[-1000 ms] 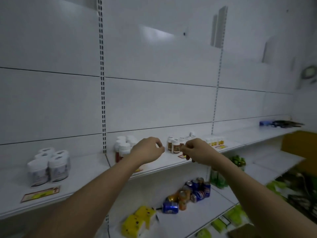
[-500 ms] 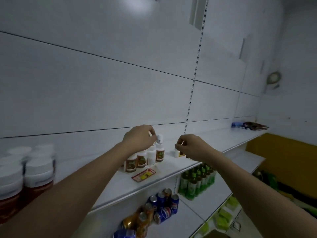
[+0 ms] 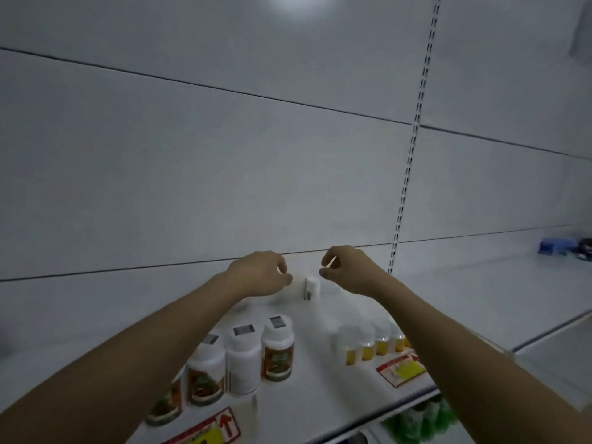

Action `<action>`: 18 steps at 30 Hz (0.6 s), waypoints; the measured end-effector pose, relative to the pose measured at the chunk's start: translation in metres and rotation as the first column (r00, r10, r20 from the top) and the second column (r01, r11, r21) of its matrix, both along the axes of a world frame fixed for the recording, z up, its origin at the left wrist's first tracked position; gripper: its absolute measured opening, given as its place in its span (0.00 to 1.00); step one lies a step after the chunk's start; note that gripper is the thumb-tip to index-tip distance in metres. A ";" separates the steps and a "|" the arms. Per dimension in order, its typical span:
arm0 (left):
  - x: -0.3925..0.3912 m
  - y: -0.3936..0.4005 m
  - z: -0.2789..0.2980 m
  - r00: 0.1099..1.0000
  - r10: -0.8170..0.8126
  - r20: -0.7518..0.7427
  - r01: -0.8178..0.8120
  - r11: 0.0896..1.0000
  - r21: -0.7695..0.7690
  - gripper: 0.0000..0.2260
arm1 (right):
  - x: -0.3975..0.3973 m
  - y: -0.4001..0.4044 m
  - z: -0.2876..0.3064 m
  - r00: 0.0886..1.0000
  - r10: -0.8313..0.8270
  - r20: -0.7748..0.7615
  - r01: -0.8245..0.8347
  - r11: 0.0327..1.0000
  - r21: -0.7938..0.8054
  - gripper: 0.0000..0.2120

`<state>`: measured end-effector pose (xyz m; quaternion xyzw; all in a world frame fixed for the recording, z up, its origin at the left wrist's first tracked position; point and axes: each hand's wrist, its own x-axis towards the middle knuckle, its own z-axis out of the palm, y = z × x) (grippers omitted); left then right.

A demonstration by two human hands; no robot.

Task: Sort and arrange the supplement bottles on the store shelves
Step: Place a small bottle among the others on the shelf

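Observation:
A small white bottle (image 3: 310, 288) stands upright near the back of the white shelf (image 3: 480, 302). My left hand (image 3: 259, 274) hovers just left of it and my right hand (image 3: 349, 270) just right of it. On each hand the thumb and fingers are loosely bent with a gap between them, and neither holds anything. Neither hand clearly touches the bottle. At the front left stands a row of white bottles with brown labels (image 3: 277, 350). A row of small yellow-labelled bottles (image 3: 355, 347) stands at the front right, partly behind my right forearm.
Red and yellow price tags (image 3: 402, 368) lie at the shelf's front edge. A slotted upright rail (image 3: 407, 174) runs up the back wall. Green bottles (image 3: 423, 418) show on the shelf below. A blue object (image 3: 551, 245) lies far right on the shelf.
The view has moved in closer and to the right along the shelf. Both hands have reached to the back of the shelf, either side of the small white bottle.

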<state>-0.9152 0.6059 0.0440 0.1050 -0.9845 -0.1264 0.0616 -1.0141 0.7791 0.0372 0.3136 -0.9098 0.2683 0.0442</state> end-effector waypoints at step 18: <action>-0.057 0.043 -0.004 0.992 0.124 0.040 -0.125 0.818 0.562 0.13 | -0.101 0.003 0.016 0.764 0.637 0.106 -0.629 0.771 -0.101 0.09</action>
